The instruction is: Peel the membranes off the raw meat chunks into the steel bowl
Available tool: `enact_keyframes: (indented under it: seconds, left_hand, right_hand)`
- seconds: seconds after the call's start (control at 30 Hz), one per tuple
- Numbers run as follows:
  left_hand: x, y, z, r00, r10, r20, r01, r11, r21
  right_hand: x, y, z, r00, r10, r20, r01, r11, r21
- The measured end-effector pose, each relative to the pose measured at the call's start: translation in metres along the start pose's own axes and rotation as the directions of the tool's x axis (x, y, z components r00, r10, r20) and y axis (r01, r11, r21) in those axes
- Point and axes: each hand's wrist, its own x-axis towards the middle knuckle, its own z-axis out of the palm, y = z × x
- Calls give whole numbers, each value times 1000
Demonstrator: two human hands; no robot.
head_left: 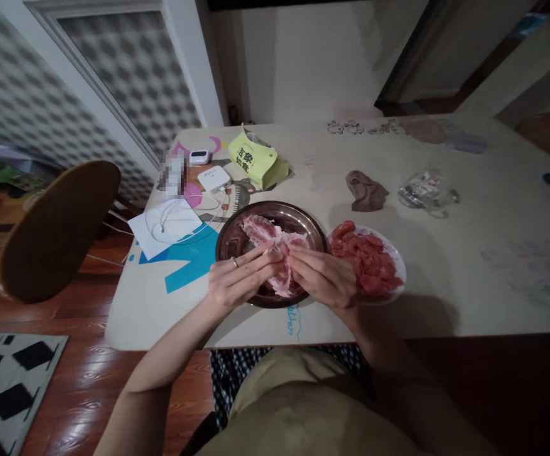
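Observation:
A pale pink raw carcass with bones [262, 230] lies in a round, dark metal bowl [223, 235] near the table's front edge. My left hand [246, 273], with a ring on one finger, grips the meat from the left. My right hand [322, 273] pinches it from the right, and the fingertips of both hands almost meet over its middle. Right beside the bowl, partly behind my right hand, a white plate [401, 263] holds a heap of red raw meat pieces [367, 259].
On the table [436, 266], a green-yellow packet [258, 161], white box [214, 179], cable and paper [149, 231] stand left and behind the bowl. A brown cloth [366, 191] and clear plastic bag [427, 190] lie at the right. A wooden chair [56, 231] is at the left.

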Motion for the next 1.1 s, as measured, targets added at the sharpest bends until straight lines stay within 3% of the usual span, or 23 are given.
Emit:
enact_keyframes:
  seconds: [0.3, 0.43, 0.57, 0.73, 0.87, 1.0, 1.1]
  left_hand:
    - [4, -3, -1, 999, 6, 41, -1, 991, -134]
    - [9, -5, 1, 999, -46, -28, 38, 967, -251]
    - [11, -7, 5, 976, -202, -86, 169, 940, -296]
    - [8, -4, 8, 926, -377, 21, 347, 827, -443]
    - [10, -1, 8, 937, -348, -16, 301, 832, -467]
    - [17, -1, 6, 950, -310, 45, 303, 871, -386]
    - [19, -1, 5, 929, -366, 53, 358, 854, -377]
  right_hand:
    - [9, -4, -20, 990, -110, 87, 115, 992, -47]
    - [17, -5, -18, 987, -132, 89, 132, 991, 9]
    - [16, -5, -11, 994, -82, 74, 75, 993, 90]
    - [8, -10, -3, 999, 51, -5, -50, 992, 120]
    - [8, -14, 1, 997, 47, -66, -44, 998, 46]
    - [11, -15, 4, 992, 60, -114, -60, 998, 3]
    - [12, -16, 6, 996, 67, -65, -67, 998, 10]
